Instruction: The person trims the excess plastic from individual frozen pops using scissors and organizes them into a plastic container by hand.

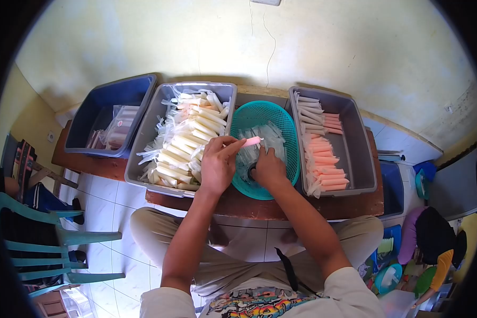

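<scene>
My left hand (220, 161) pinches a pink filled plastic tube (252, 141) above the left side of a round teal basket (293, 143). Inside the basket lie clear plastic pieces (273, 139). My right hand (269, 167) is over the basket, fingers curled near a small dark round object (252, 170); what it grips is partly hidden. Left of the basket, a grey bin (230, 93) is heaped with cream-coloured tubes (175, 153). To the right, another grey bin (363, 153) has rows of pink tubes (323, 159) and paler tubes (310, 111) along its left side.
A dark blue bin (103, 100) with wrapped packs is at the far left of the brown table (222, 208). Green chairs (32, 246) stand at lower left, near a seated person's legs. Another person (434, 233) is at lower right among basins and containers.
</scene>
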`<state>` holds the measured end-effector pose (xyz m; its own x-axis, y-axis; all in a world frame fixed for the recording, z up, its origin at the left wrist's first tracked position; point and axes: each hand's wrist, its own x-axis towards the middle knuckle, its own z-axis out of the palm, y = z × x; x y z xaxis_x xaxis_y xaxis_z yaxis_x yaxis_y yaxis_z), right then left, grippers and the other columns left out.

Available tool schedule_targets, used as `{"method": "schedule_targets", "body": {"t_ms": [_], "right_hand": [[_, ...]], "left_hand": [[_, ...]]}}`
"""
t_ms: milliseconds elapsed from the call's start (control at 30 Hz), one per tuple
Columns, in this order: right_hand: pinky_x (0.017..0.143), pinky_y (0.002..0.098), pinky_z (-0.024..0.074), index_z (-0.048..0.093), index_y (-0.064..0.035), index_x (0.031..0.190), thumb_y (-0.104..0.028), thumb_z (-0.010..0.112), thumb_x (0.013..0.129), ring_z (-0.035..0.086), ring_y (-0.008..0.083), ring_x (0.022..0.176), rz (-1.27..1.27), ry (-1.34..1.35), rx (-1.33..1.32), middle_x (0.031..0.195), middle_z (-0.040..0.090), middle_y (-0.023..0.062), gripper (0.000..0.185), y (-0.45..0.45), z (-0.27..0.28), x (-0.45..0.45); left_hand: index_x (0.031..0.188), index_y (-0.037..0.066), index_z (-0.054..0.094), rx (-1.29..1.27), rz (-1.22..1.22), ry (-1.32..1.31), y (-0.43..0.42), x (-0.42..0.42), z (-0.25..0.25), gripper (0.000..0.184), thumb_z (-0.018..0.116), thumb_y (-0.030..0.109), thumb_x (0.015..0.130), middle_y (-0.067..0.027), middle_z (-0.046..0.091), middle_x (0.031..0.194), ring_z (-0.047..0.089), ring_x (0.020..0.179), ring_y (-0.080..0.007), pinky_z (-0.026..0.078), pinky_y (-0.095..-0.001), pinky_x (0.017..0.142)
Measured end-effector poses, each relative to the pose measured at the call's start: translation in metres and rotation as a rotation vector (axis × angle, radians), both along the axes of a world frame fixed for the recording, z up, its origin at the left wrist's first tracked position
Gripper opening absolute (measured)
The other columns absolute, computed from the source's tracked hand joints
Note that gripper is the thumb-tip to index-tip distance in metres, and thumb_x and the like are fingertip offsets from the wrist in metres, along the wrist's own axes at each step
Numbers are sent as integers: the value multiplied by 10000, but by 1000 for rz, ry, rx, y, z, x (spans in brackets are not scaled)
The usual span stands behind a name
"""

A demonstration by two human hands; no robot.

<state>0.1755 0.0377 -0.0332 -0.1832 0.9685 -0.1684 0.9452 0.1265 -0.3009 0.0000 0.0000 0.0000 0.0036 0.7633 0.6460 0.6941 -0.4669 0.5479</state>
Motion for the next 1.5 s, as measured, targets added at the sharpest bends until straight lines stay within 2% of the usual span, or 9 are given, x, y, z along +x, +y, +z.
{"method": "schedule_targets", "body": {"t_ms": [267,600,800,867,1000,1067,1300,1367,1500], "right_hand": [[915,471,635,497,148,1433,-171,732,898,778,428,1064,53,-118,83,1276,670,277,666,6,-16,-7],[953,479,627,469,168,1448,-173,748,894,770,431,1104,50,-8,14,1311,671,285,707,-3,4,-5],[922,514,626,539,56,1488,-298,801,917,774,432,1061,102,10,69,1261,715,258,721,-8,40,7],[891,518,628,628,-12,1429,-353,803,939,788,410,1007,168,198,123,1174,764,241,622,-5,49,16],[811,459,639,695,-22,1330,-309,796,970,813,338,913,181,570,130,1084,802,193,472,-10,80,23],[740,375,629,723,-13,1271,-263,800,990,821,248,842,104,957,84,1056,818,146,384,-15,85,24],[707,308,601,753,2,1184,-228,814,991,802,142,832,160,1145,155,1041,825,102,306,3,69,39],[689,294,579,762,2,1142,-221,831,972,768,118,777,133,1148,168,1023,826,99,289,7,74,48],[666,274,555,773,-14,1129,-213,836,951,720,88,731,168,1046,341,997,829,82,275,8,118,74]], "left_hand": [[1221,101,835,68,29,-46,0,6,4,358,789,-63,907,-121,755,1106,746,970,-306,603,-397,826],[1224,66,812,59,-7,-99,0,4,6,333,784,-64,919,-132,763,1113,764,968,-307,612,-398,840],[1204,66,800,21,-34,-174,0,5,6,321,787,-61,910,-136,764,1109,751,997,-342,604,-432,864],[1222,48,803,22,-34,-177,0,4,6,319,783,-74,928,-135,769,1136,781,967,-271,624,-376,844],[1211,54,797,1,-45,-252,-3,9,14,320,786,-76,919,-140,767,1122,774,987,-314,625,-403,825],[1218,48,796,26,-59,-264,-4,11,18,327,785,-86,920,-143,772,1130,782,970,-286,632,-371,814],[1227,9,777,-14,-163,-350,-5,31,23,283,771,-81,958,-133,774,1162,752,985,-205,607,-329,875],[1252,-9,763,-222,-304,-601,-3,36,25,246,737,-54,1012,-115,772,1193,739,1034,-188,597,-324,930],[1293,-17,740,-215,-384,-562,16,43,40,235,699,-13,1062,-108,764,1230,732,1114,-187,578,-333,1019]]}}
